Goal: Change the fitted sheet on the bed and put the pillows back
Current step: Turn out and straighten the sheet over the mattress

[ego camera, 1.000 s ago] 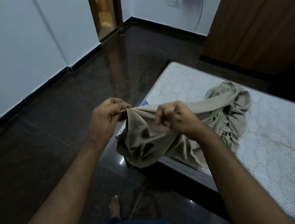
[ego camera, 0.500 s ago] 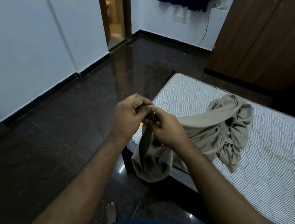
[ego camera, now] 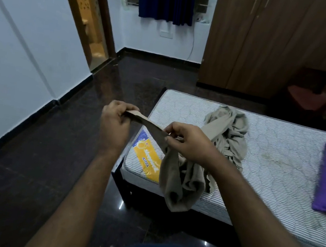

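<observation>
Now both hands, left and right, pinch the sheet edge and have spread apart from together, stretching its hem taut over the bare mattress corner, probably hunting a corner.

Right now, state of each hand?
Left hand: closed, pinching the edge of the beige fabric fitted sheet.
Right hand: closed, gripping the same sheet edge further along, stretching it taut between the two.

One camera only, on person's head. Looks forward and down, close over both arms. Faces near corner of mattress, window wall far behind.
</observation>
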### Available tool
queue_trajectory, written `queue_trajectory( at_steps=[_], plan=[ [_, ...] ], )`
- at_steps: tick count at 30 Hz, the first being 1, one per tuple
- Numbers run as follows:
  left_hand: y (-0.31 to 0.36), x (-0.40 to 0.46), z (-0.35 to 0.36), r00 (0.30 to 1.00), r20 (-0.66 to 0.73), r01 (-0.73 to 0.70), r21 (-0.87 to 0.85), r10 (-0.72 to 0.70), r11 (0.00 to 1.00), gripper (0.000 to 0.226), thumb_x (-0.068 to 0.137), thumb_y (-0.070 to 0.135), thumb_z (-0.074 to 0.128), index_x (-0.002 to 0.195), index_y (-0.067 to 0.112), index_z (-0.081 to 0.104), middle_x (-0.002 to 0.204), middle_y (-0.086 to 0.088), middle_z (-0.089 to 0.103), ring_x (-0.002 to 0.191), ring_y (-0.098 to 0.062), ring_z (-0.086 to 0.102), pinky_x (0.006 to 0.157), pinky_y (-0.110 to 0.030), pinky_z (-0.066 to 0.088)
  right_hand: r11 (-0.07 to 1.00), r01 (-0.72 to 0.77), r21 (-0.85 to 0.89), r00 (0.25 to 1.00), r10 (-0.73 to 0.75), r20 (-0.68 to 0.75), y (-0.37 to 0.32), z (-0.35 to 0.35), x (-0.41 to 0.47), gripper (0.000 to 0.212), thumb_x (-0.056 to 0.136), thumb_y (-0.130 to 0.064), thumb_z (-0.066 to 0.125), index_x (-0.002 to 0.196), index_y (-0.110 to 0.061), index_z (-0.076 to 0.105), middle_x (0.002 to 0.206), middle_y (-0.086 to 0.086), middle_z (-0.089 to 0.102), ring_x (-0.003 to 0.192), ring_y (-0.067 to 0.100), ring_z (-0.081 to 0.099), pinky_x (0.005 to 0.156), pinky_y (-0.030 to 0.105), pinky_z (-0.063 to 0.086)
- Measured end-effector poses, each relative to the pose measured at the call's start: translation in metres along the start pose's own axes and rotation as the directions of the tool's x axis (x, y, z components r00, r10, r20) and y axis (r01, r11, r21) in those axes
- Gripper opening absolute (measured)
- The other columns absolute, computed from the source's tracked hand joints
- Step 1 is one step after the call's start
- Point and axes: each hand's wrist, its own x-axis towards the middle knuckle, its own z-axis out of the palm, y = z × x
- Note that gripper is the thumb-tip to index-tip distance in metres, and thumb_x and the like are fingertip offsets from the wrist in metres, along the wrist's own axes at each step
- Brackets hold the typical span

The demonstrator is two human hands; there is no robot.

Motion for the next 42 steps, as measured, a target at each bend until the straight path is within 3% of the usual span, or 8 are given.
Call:
queue_trajectory(
  at_steps=[2, 6, 11, 16, 20, 25, 32, 42],
  plan=[
    [0.012, 0.0, 0.013, 0.993, 0.02, 0.117, -0.293, -0.116, 0.949, 0.028, 0.084, -0.011, 0.062, 0.096, 0.013, 0.073, 0.101, -0.006, 0.069, 0.091, -0.011, 0.065, 0.081, -0.023, 0.051, 0.99, 0.024, 0.136, 0.996, -0.034, 0.077, -0.006, 0.006, -0.004, 0.015, 0.093, -0.017, 0.072, 0.098, -0.032, 0.07, 0.085, -0.018, 0.071, 0.087, 0.001, 0.067, 0.085, 0.031, 0.056],
    [0.041, -0.004, 0.032, 0.933, 0.296, 0.359, -0.749, -0.203, 0.556, 0.02, 0.091, -0.005, 0.063, 0.09, 0.014, 0.071, 0.096, -0.012, 0.07, 0.087, -0.022, 0.063, 0.076, -0.037, 0.052, 0.988, 0.023, 0.153, 0.949, -0.07, 0.308, -0.01, 0.012, -0.01, 0.02, 0.094, -0.029, 0.072, 0.106, -0.015, 0.076, 0.095, -0.003, 0.077, 0.094, 0.009, 0.07, 0.084, 0.039, 0.057],
    [0.045, -0.007, 0.044, 0.859, 0.511, 0.464, -0.76, -0.022, 0.456, 0.02, 0.089, 0.034, 0.076, 0.086, 0.016, 0.066, 0.076, -0.009, 0.066, 0.071, -0.022, 0.061, 0.071, -0.035, 0.052, 0.893, 0.051, 0.447, 0.999, -0.051, -0.013, -0.016, -0.015, -0.019, 0.066, 0.097, -0.062, 0.033, 0.08, -0.008, 0.068, 0.064, 0.004, 0.053, 0.057, 0.008, 0.045, 0.055, 0.022, 0.037],
    [0.072, -0.033, 0.058, 0.744, 0.665, 0.63, -0.727, 0.055, 0.272, 0.015, 0.099, 0.021, 0.057, 0.089, 0.011, 0.061, 0.081, -0.015, 0.059, 0.07, -0.021, 0.053, 0.067, -0.032, 0.048, 0.548, 0.169, 0.819, 0.981, -0.013, -0.193, -0.033, -0.028, -0.018, 0.078, 0.088, -0.069, 0.007, 0.095, -0.006, 0.052, 0.068, 0.005, 0.035, 0.055, 0.01, 0.032, 0.05, 0.02, 0.032],
    [0.087, -0.047, 0.069, 0.73, 0.681, 0.597, -0.674, 0.053, 0.436, 0.025, 0.103, 0.025, 0.051, 0.093, 0.003, 0.05, 0.079, -0.016, 0.051, 0.07, -0.025, 0.045, 0.067, -0.035, 0.043, 0.606, 0.271, 0.748, 0.89, 0.138, -0.434, -0.03, -0.034, -0.01, 0.072, 0.089, -0.071, 0.011, 0.097, -0.011, 0.049, 0.07, 0.001, 0.036, 0.058, 0.009, 0.03, 0.05, 0.019, 0.032],
    [0.117, -0.06, 0.08, 0.874, 0.486, 0.328, -0.577, -0.008, 0.748, 0.028, 0.107, 0.027, 0.043, 0.081, 0.015, 0.045, 0.065, 0.01, 0.046, 0.061, -0.011, 0.041, 0.058, -0.037, 0.038, 0.762, 0.349, 0.546, 0.721, 0.154, -0.676, -0.026, -0.032, -0.01, 0.061, 0.095, -0.064, 0.015, 0.093, -0.013, 0.049, 0.069, 0.001, 0.036, 0.059, 0.011, 0.031, 0.052, 0.024, 0.03],
    [0.14, -0.069, 0.093, 0.89, 0.44, 0.163, -0.545, 0.115, 0.822, 0.02, 0.108, 0.02, 0.044, 0.091, 0.011, 0.046, 0.07, 0.017, 0.048, 0.064, -0.002, 0.042, 0.06, -0.027, 0.039, 0.675, 0.459, 0.578, 0.546, 0.299, -0.783, -0.02, -0.053, -0.01, 0.073, 0.083, -0.081, 0.023, 0.093, -0.014, 0.05, 0.068, -0.001, 0.041, 0.058, 0.013, 0.033, 0.052, 0.033, 0.026],
    [0.142, -0.07, 0.098, 0.84, 0.529, 0.206, -0.511, 0.116, 0.835, 0.018, 0.107, 0.025, 0.05, 0.103, 0.01, 0.042, 0.072, 0.024, 0.055, 0.064, 0.002, 0.051, 0.058, -0.024, 0.04, 0.639, 0.41, 0.651, 0.702, 0.235, -0.673, -0.008, -0.059, -0.016, 0.088, 0.08, -0.084, 0.025, 0.125, -0.013, 0.051, 0.096, 0.005, 0.056, 0.082, 0.02, 0.048, 0.077, 0.041, 0.039]
  ],
)
